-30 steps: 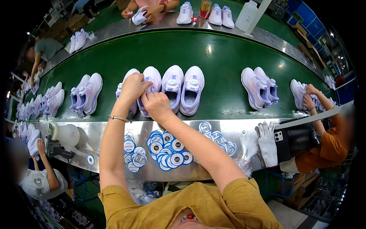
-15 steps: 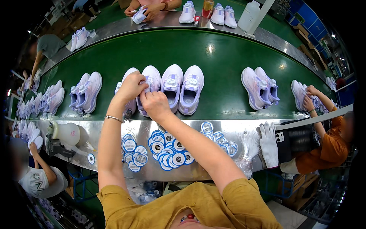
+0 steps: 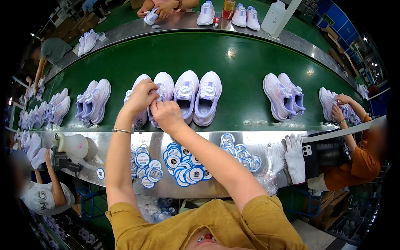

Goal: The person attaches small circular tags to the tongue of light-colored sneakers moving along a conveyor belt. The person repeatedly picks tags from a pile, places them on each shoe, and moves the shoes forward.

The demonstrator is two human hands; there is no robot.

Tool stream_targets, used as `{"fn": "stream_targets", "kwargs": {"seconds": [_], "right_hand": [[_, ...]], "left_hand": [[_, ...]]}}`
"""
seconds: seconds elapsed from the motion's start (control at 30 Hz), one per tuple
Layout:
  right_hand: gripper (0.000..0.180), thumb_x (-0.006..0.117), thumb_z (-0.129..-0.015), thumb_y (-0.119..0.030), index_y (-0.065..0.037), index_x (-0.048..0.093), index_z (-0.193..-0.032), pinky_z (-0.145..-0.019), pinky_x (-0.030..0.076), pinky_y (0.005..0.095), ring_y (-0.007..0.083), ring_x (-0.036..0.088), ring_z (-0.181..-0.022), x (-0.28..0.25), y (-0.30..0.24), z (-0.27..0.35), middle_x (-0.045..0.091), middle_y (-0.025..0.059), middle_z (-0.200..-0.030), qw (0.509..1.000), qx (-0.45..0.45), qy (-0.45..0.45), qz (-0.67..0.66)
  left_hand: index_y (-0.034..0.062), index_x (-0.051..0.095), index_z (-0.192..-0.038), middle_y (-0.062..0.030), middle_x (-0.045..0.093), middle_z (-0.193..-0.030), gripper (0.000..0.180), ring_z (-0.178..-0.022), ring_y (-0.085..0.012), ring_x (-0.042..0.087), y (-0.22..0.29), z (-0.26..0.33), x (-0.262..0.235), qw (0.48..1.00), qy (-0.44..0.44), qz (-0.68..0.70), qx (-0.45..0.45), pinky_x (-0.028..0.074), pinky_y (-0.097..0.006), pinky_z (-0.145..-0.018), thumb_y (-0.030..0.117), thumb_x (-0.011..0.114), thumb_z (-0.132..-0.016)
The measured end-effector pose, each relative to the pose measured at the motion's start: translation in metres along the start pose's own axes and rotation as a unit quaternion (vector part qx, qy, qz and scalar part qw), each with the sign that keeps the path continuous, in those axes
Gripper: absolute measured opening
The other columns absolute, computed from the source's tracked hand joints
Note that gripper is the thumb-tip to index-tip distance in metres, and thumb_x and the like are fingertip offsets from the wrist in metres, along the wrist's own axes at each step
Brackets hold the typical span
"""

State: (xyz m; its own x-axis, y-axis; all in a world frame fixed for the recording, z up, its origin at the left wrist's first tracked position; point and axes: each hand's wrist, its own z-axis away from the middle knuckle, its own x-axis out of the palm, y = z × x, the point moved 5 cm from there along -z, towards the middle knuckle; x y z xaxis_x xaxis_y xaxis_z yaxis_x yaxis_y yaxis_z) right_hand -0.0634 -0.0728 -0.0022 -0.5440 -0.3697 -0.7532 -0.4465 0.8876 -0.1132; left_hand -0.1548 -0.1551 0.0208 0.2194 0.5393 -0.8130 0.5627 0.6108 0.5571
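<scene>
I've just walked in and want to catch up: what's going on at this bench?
A person's left hand and right hand meet over the second pale shoe from the left in a row of four on the green surface; whatever they may hold is hidden. Round blue-rimmed tags lie piled on the metal ledge in front, with a white glove farther right.

Both arms (image 3: 120, 187) are reached forward, and the hands are brought close together. The left forearm (image 3: 118, 154) is extended almost straight ahead, while the left hand (image 3: 143, 96) is bent inward at the wrist (image 3: 127, 118). The right forearm (image 3: 216, 160) is slanted across to the left. The right hand (image 3: 167, 116) is set just beside and slightly nearer, its back turned upward and its fingers (image 3: 157, 108) curled. The fingertips are partly hidden.
</scene>
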Motion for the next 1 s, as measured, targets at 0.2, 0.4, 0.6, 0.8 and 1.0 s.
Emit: {"fn": "stream_targets", "kwargs": {"seconds": [0.2,0.4,0.6,0.8,1.0], "right_hand": [[0.015,0.059,-0.07,-0.012,-0.004,0.062,-0.083,-0.053,0.044,0.0307,0.0182,0.058,-0.058,0.004,-0.003,0.0,0.059,0.0048,-0.065,1.0,-0.001,0.01,0.002],[0.017,0.059,-0.071,-0.011,-0.003,0.063,-0.085,-0.052,0.043,0.0303,0.0179,0.058,-0.057,0.006,-0.006,-0.004,0.057,0.0043,-0.063,1.0,0.004,0.0,-0.003],[0.027,0.059,-0.071,-0.011,0.001,0.065,-0.094,-0.051,0.044,0.0301,0.0175,0.059,-0.057,0.008,-0.009,-0.005,0.06,0.0049,-0.065,1.0,-0.003,0.004,-0.003],[0.029,0.059,-0.071,-0.011,0.002,0.064,-0.096,-0.052,0.045,0.0304,0.0177,0.06,-0.058,0.015,-0.011,-0.005,0.061,0.0049,-0.066,1.0,-0.001,-0.007,-0.005],[0.027,0.059,-0.075,-0.009,0.0,0.063,-0.1,-0.054,0.049,0.0348,0.0236,0.062,-0.061,0.003,-0.007,-0.014,0.061,0.0084,-0.07,0.995,0.024,0.0,-0.095]], "left_hand": [[-0.005,0.065,-0.095,-0.0129,0.062,-0.086,0.028,-0.076,-0.0242,0.06,-0.006,0.005,-0.005,0.995,0.032,0.086,-0.03,0.049,-0.031,-0.07,0.009,0.073,-0.072],[-0.0052,0.064,-0.091,-0.0131,0.062,-0.087,0.028,-0.077,-0.0255,0.061,-0.011,0.01,0.001,0.988,0.048,-0.005,-0.144,0.049,-0.031,-0.07,0.011,0.075,-0.072],[-0.0042,0.065,-0.094,-0.0134,0.062,-0.092,0.022,-0.083,-0.027,0.061,-0.015,0.01,-0.004,0.998,0.036,0.06,0.003,0.05,-0.032,-0.074,0.001,0.068,-0.072],[-0.0027,0.066,-0.101,-0.0145,0.062,-0.103,0.03,-0.092,-0.0294,0.061,-0.015,0.011,-0.007,0.999,-0.004,0.051,0.001,0.05,-0.033,-0.081,-0.003,0.065,-0.071],[-0.0014,0.061,-0.116,-0.0131,0.062,-0.113,0.033,-0.102,-0.0225,0.06,-0.024,0.022,-0.011,0.985,0.016,0.157,-0.067,0.048,-0.031,-0.086,0.002,0.063,-0.083]]}}
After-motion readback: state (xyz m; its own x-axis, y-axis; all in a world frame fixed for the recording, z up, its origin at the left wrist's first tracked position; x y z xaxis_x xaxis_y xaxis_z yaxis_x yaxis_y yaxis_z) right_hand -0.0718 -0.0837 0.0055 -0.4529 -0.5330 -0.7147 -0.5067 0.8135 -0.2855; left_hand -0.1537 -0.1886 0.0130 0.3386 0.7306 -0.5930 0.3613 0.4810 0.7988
